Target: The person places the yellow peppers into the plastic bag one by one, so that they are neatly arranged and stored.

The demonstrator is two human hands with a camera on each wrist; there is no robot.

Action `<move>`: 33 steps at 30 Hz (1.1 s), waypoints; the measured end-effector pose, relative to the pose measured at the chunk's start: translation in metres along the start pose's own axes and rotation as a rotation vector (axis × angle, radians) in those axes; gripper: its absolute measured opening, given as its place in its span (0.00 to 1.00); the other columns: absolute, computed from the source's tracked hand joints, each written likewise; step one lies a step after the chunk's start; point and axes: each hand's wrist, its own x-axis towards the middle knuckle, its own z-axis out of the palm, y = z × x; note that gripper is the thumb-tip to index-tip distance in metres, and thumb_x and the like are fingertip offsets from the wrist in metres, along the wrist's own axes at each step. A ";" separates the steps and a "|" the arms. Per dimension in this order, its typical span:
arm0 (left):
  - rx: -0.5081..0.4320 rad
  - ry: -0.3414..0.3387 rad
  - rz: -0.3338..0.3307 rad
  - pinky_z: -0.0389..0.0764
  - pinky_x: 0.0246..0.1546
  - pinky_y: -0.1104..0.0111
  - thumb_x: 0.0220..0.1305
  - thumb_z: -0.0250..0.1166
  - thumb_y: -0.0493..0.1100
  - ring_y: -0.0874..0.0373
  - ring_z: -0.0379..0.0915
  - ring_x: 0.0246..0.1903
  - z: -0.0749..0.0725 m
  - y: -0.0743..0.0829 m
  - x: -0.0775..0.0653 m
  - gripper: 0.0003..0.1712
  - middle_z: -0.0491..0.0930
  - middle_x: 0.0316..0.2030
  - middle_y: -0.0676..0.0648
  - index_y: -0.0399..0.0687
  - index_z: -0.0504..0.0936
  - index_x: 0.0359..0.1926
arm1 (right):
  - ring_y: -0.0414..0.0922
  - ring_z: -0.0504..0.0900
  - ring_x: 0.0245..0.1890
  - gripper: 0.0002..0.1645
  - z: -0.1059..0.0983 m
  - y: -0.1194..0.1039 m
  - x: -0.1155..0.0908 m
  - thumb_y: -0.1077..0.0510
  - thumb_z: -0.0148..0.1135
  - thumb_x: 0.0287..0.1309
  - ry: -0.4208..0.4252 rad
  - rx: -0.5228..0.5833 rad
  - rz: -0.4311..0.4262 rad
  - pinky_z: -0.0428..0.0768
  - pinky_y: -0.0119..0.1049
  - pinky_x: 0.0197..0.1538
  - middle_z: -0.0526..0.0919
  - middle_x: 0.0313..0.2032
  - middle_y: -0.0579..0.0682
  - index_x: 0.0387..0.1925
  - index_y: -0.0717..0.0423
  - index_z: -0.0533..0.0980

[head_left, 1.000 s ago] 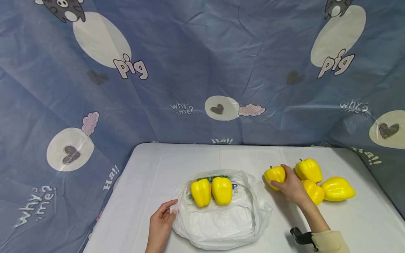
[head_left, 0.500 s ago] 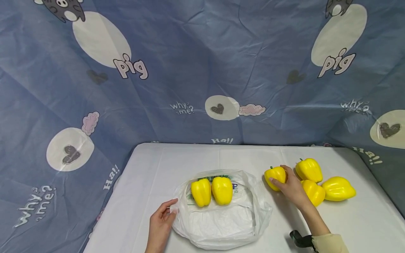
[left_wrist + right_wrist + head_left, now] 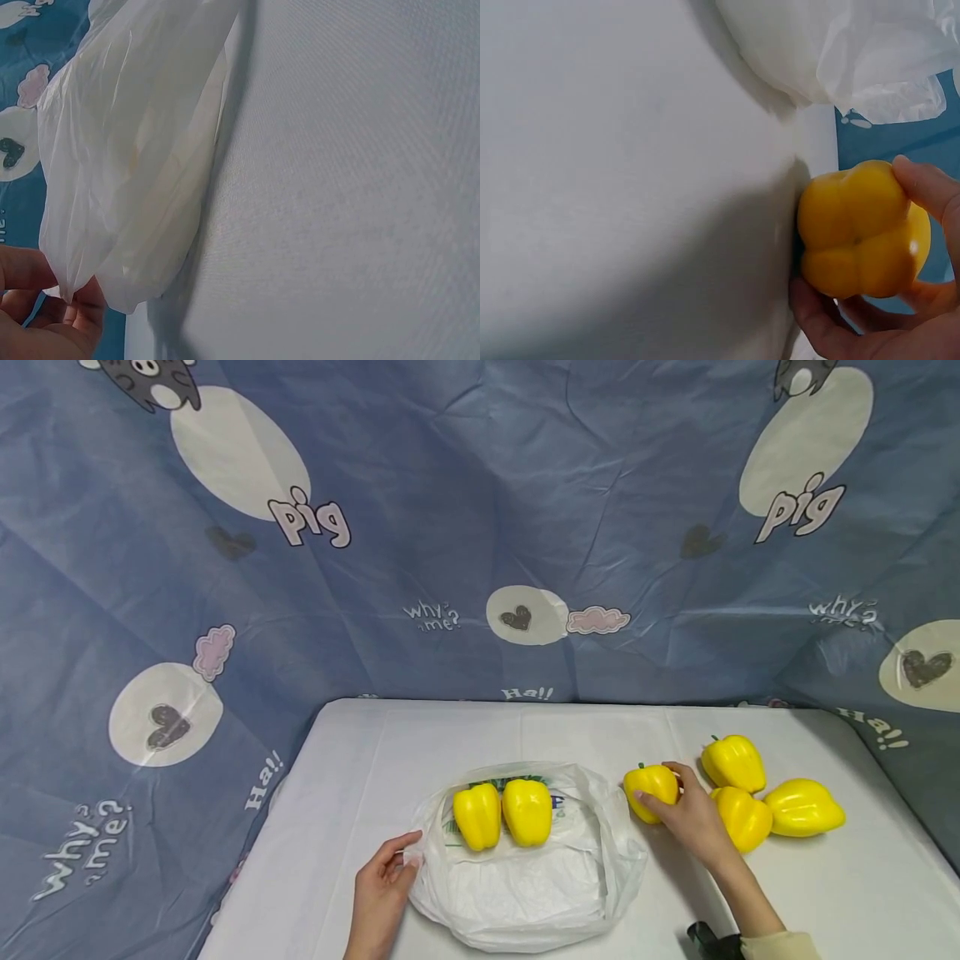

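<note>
In the head view, a white plastic bag (image 3: 525,893) lies with its mouth spread wide, and two yellow bell peppers (image 3: 527,812) sit side by side in it. My left hand (image 3: 382,887) pinches the bag's left rim between thumb and fingers, as the left wrist view also shows on the bag (image 3: 135,172). To the right of the bag, my right hand (image 3: 693,814) grips another yellow bell pepper (image 3: 649,793), thumb on the near side and fingers behind. The right wrist view shows this pepper's lobed underside (image 3: 859,232) close to the table, fingers around it.
Right of my right hand lie more yellow produce: a bell pepper (image 3: 733,764) at the back, another bell pepper (image 3: 742,818) beside my wrist, and a pointed lemon-like piece (image 3: 804,808). A white cloth covers the table (image 3: 420,735). Behind it hangs a blue printed curtain (image 3: 450,527).
My right hand has shifted slightly toward me and to the left, bringing the gripped bell pepper with it. My left hand and the bag stay as they were.
</note>
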 end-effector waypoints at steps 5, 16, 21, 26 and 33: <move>0.006 -0.003 0.004 0.72 0.31 0.76 0.59 0.63 0.26 0.61 0.67 0.31 0.000 0.001 0.000 0.20 0.78 0.38 0.41 0.41 0.84 0.52 | 0.63 0.70 0.57 0.54 0.000 -0.001 -0.004 0.40 0.67 0.59 0.029 0.008 -0.011 0.72 0.57 0.57 0.62 0.63 0.73 0.71 0.67 0.52; 0.009 -0.007 0.001 0.72 0.30 0.75 0.58 0.64 0.25 0.60 0.68 0.30 0.000 -0.001 0.000 0.20 0.77 0.35 0.41 0.39 0.83 0.52 | 0.62 0.70 0.56 0.53 -0.002 -0.009 -0.014 0.36 0.66 0.57 0.100 0.050 0.020 0.71 0.56 0.56 0.63 0.64 0.70 0.71 0.62 0.56; -0.002 -0.002 0.011 0.72 0.29 0.75 0.57 0.64 0.24 0.60 0.68 0.29 0.001 -0.001 0.001 0.20 0.78 0.35 0.40 0.40 0.84 0.50 | 0.62 0.69 0.58 0.52 -0.003 -0.016 -0.018 0.36 0.66 0.57 0.130 0.093 0.021 0.71 0.56 0.56 0.62 0.65 0.69 0.71 0.59 0.56; 0.008 -0.006 0.025 0.71 0.29 0.76 0.58 0.64 0.25 0.60 0.66 0.29 0.001 -0.001 0.001 0.20 0.77 0.35 0.41 0.41 0.84 0.50 | 0.60 0.70 0.57 0.50 -0.003 -0.023 -0.020 0.37 0.67 0.57 0.178 0.102 -0.027 0.73 0.53 0.54 0.68 0.61 0.66 0.70 0.58 0.58; 0.005 -0.007 0.024 0.71 0.29 0.76 0.58 0.64 0.24 0.60 0.67 0.29 0.002 -0.001 0.002 0.20 0.77 0.34 0.41 0.40 0.84 0.50 | 0.56 0.70 0.56 0.47 -0.001 -0.033 -0.024 0.38 0.68 0.56 0.219 0.108 -0.058 0.73 0.35 0.48 0.70 0.60 0.61 0.69 0.56 0.61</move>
